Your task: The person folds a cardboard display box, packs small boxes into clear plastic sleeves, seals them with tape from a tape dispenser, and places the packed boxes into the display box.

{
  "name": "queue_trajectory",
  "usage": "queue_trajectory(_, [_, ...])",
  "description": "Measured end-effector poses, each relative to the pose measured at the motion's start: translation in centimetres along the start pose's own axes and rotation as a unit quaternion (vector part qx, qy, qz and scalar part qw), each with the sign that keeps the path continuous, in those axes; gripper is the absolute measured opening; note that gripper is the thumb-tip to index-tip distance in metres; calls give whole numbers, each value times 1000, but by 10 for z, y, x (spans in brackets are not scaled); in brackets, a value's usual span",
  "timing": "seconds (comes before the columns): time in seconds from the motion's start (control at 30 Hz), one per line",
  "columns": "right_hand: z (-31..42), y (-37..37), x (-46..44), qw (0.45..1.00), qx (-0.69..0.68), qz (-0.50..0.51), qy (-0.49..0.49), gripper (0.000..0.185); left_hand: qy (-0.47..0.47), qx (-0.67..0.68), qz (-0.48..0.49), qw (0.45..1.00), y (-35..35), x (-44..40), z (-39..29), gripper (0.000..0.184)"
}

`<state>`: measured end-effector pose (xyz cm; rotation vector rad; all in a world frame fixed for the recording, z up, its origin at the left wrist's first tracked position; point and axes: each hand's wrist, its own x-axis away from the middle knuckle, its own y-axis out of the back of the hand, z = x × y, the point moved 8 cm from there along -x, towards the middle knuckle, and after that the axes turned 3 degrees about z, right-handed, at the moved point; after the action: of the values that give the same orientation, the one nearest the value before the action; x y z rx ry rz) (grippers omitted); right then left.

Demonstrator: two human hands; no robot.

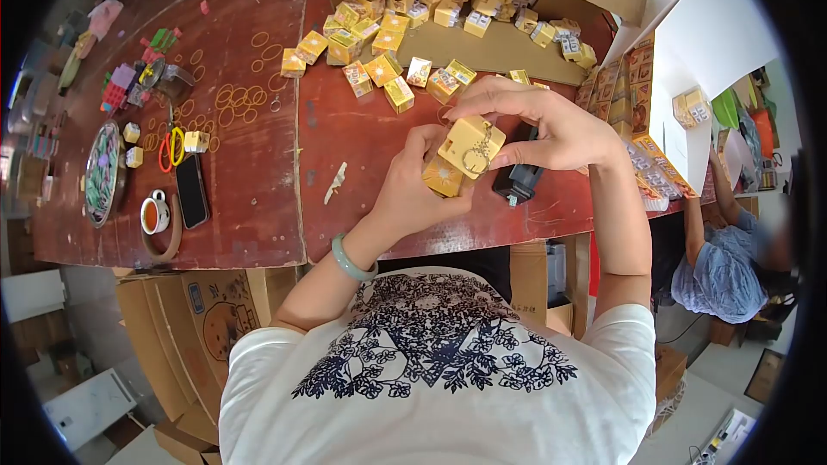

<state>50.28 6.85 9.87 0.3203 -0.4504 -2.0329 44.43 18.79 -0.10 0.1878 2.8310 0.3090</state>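
Between my two hands, in front of my chest, are a pale yellow cube [465, 139] with a metal keychain and, just below it, a small orange-yellow box [442, 177] with a sun-like print. Closed around the printed box is my left hand [412, 179], its wrist in a green bangle. My right hand [551, 127] curls over from the right, fingers and thumb gripping the keychain cube. The two pieces touch; I cannot tell whether they are joined. Just under my right hand lies a black tool that looks like a tape dispenser [519, 179], partly covered.
Many small yellow boxes [383, 69] spill from a cardboard carton [482, 47] at the back. Printed display boxes [637, 86] stand right. Leftward on the red table [258, 232] are rubber bands [241, 103], scissors [172, 148], a phone [192, 191] and a cup [155, 213]. Another person [724, 267] sits far right.
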Motion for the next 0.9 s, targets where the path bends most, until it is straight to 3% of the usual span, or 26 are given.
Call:
queue_trajectory(0.1, [1,4,2,999,-32,-20,-19,54,-11,11,-6,1000,0,1,-1,72])
queue_trajectory(0.43, [11,-8,14,997,39,48,46,53,-43,-1,12,999,-13,-4,-5,69])
queue_trajectory(0.57, [2,18,32,968,-101,-226,45,46,-24,33,-40,998,-5,-5,-2,78])
queue_trajectory(0.6, [-2,11,33,968,-100,-226,46,46,-25,32,-40,998,-5,-6,-2,78])
queue_trajectory(0.73, [-20,-7,60,894,-47,-440,79,32,-25,65,-72,995,-2,-4,5,84])
queue_trajectory(0.8, [30,-24,51,881,276,-375,87,22,-24,57,-70,996,-4,-2,7,85])
queue_trajectory(0.9, [36,-41,37,877,373,-302,25,16,-37,38,-57,997,-10,0,7,88])
